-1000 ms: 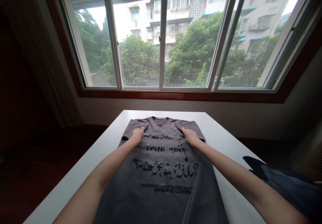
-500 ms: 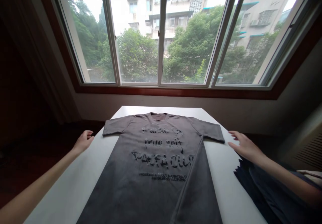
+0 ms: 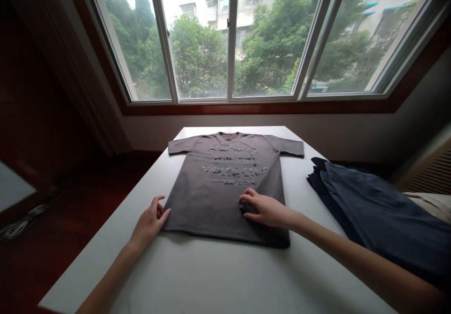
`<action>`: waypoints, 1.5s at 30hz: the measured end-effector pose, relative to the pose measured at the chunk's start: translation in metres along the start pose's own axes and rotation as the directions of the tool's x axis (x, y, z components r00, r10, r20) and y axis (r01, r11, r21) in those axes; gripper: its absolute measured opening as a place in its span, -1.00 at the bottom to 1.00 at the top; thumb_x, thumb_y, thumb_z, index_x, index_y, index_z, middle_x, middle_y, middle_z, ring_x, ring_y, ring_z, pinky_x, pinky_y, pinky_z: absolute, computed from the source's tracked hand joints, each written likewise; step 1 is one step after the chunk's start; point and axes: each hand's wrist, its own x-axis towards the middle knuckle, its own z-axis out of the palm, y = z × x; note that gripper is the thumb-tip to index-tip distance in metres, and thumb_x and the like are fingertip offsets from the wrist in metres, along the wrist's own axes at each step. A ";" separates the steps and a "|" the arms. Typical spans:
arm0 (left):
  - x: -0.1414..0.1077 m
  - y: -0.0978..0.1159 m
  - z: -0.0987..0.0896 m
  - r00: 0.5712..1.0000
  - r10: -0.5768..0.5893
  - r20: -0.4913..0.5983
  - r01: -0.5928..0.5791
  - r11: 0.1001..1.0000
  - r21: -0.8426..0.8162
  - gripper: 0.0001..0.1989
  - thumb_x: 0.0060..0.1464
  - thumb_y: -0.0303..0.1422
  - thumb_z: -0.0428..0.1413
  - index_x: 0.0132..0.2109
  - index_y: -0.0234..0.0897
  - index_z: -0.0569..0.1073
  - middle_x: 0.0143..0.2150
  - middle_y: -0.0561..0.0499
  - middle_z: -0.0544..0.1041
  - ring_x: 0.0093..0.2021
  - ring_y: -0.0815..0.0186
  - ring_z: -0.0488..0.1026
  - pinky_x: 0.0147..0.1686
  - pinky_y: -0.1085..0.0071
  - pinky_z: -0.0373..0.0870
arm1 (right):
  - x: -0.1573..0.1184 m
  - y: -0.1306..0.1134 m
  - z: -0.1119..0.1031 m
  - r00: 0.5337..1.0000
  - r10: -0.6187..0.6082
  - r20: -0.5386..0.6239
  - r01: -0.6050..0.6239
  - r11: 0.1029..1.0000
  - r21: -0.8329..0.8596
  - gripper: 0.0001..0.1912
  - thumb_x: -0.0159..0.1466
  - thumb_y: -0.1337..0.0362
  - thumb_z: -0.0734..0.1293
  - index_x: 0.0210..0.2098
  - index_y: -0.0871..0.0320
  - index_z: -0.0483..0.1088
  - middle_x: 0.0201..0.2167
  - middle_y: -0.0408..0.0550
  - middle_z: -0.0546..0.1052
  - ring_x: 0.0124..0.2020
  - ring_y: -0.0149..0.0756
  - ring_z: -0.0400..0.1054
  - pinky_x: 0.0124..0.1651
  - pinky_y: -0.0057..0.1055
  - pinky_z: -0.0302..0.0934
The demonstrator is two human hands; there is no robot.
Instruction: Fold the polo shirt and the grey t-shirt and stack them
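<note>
Head view: likely straightening T-shirt (image 3: 206,201) with slack, ungripping left hand (image 3: 150,220); cannot tell grip of right hand (image 3: 262,207); probably needs smoothing next.

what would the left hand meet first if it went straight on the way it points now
Probably the grey T-shirt, low on its left edge: the left hand is right beside it, though contact is unclear.

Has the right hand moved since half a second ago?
Yes. Against the white table, the right hand has moved left and nearer the wearer, from beside the sleeve to the shirt's lower front.
</note>
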 end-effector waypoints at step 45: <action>-0.041 -0.015 -0.016 0.995 0.093 -0.019 -0.094 0.995 -0.035 -0.67 0.20 -0.13 -0.15 -0.13 -0.17 0.41 -0.39 0.05 0.50 -0.37 0.25 0.45 -0.31 0.41 0.27 | -0.164 0.036 0.056 0.736 0.320 -0.597 -0.495 0.856 -0.151 -0.85 0.33 0.29 0.12 -0.32 0.12 0.29 -0.30 0.04 0.43 -0.20 -0.14 0.31 -0.11 -0.30 0.17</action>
